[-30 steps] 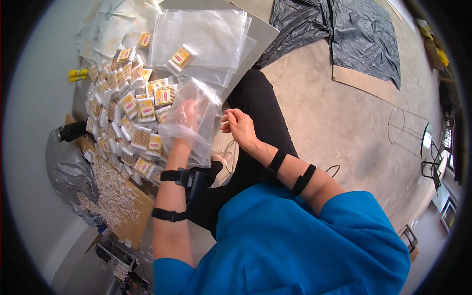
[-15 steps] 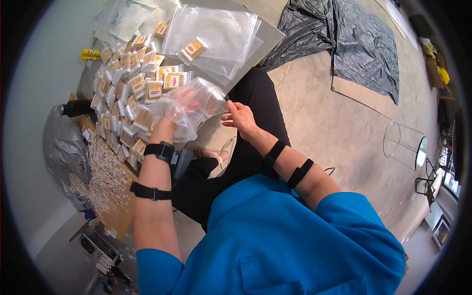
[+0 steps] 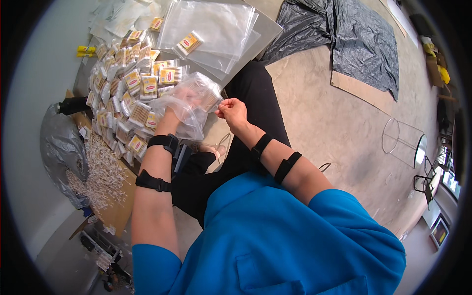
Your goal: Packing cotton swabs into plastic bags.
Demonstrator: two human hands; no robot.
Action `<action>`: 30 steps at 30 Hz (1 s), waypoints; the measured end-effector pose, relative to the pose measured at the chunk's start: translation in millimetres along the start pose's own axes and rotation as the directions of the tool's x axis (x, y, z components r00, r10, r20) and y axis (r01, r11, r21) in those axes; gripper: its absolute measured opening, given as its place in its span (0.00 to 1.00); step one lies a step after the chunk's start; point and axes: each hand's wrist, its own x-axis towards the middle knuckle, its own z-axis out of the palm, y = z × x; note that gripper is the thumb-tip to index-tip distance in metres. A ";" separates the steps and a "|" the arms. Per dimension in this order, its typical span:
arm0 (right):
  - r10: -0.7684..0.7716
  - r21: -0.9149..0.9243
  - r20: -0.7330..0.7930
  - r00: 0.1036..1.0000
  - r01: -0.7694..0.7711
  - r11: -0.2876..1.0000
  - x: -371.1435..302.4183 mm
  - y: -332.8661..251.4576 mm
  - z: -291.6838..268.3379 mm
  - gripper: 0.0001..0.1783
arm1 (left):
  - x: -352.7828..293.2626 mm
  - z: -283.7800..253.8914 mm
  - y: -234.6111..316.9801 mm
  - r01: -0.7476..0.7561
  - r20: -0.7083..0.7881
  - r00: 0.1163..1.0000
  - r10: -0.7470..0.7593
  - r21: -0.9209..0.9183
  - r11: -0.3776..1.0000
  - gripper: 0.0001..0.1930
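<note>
My left hand (image 3: 186, 100) is inside a clear plastic bag (image 3: 191, 119) whose loose film hangs around the wrist. Through the film, its fingers are too blurred to show their grip. Beyond them, at the bag's right end, bundled cotton swabs (image 3: 210, 95) show through. My right hand (image 3: 231, 111) is closed, thumb and fingers pinched together close to that end of the bag; whatever they hold is too small to name. Left of the bag lies a large heap of cotton swab packets (image 3: 139, 114) with yellow labels, on a grey table (image 3: 268, 30).
Flat clear bags (image 3: 206, 24) lie on the table with one swab packet (image 3: 189, 43) on top. Loose cotton swabs (image 3: 104, 172) spread over a brown board at left. Black plastic sheeting (image 3: 366, 46) covers part of the floor, and a wire-framed stool (image 3: 405, 142) stands at right.
My right hand has drawn slightly left and its fingers have curled tighter. The left hand stays inside the bag. The whole view has shifted a little.
</note>
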 end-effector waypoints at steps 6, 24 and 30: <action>-0.035 -0.054 0.036 0.999 0.037 0.998 -4.6 2.2 -0.3 0.10 | -13.8 15.0 29.9 0.053 -0.162 0.986 -0.041 0.072 0.996 0.22; 0.086 0.008 0.000 0.996 -0.086 0.996 -6.9 5.6 -1.2 0.06 | -0.5 8.1 33.2 0.186 -0.129 0.976 -0.173 0.090 0.979 0.14; 0.180 -0.414 0.336 0.925 -0.026 0.910 -60.4 -65.6 -23.9 0.27 | -10.7 -0.2 9.1 -0.029 -0.096 0.995 0.029 -0.002 1.000 0.14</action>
